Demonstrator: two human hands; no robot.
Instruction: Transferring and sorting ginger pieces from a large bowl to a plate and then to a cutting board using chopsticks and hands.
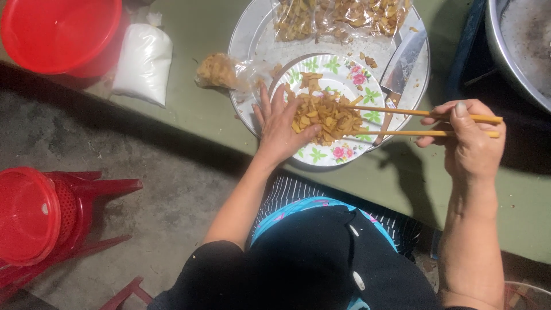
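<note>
A white plate with a flower pattern [344,74] rests on a round metal tray [252,34] and carries a heap of yellow-brown food pieces [327,117]. My left hand [279,129] lies flat on the plate's left side, fingers spread, touching the edge of the heap. My right hand [468,138] grips a pair of wooden chopsticks [402,121] whose tips reach into the heap from the right.
A clear bag of the same food [338,17] and a cleaver [402,63] lie on the tray. A smaller food bag [221,72], a white powder bag [143,63] and a red tub [63,34] stand left. A metal basin [516,40] is at right; a red stool with a strainer [34,215] is on the floor.
</note>
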